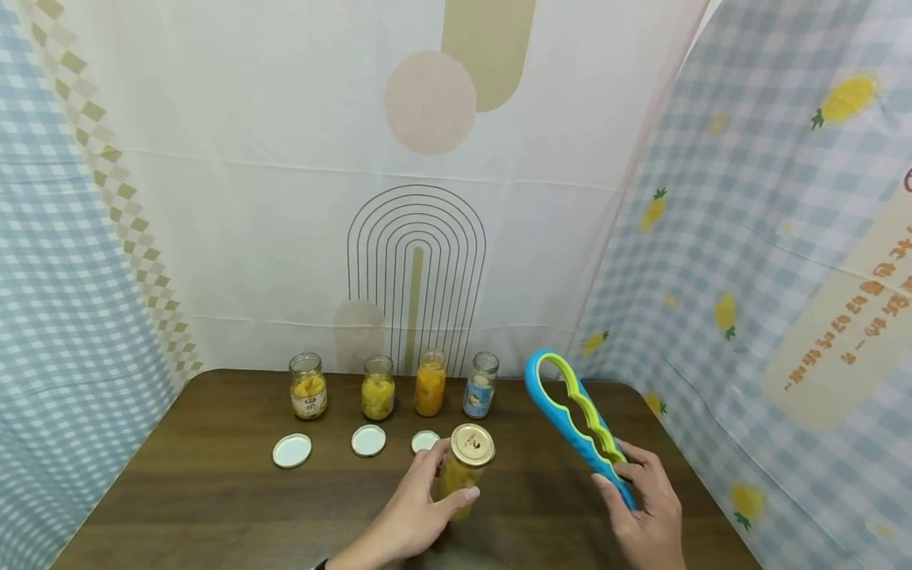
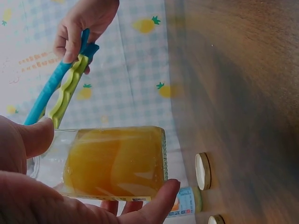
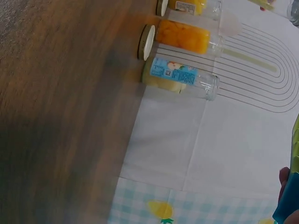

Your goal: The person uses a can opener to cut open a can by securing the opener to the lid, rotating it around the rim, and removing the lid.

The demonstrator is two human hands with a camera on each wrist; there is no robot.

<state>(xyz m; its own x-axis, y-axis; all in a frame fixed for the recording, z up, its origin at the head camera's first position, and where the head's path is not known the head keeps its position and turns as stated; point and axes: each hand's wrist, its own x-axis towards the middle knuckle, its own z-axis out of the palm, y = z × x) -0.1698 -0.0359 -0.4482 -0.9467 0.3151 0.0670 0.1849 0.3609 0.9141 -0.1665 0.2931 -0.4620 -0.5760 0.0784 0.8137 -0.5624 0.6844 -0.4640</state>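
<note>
My left hand (image 1: 420,507) grips a glass jar (image 1: 459,479) of yellow fruit with a gold lid (image 1: 473,445) on it, near the table's front. In the left wrist view the jar (image 2: 117,161) is clear glass with large yellow-orange pieces inside, the thumb on one side and fingers on the other. Off to the right, my right hand (image 1: 644,507) holds a blue and green jar opener (image 1: 577,419) by its handle end, its wavy loop pointing up and away from the jar. Only a bit of the opener (image 3: 294,172) shows in the right wrist view.
Along the back of the wooden table (image 1: 214,491) stand several lidless jars, among them an orange one (image 1: 431,385) and a blue-labelled one (image 1: 480,388). White-faced lids (image 1: 292,450) lie in front of them. Patterned cloths (image 1: 712,237) hang behind and at both sides.
</note>
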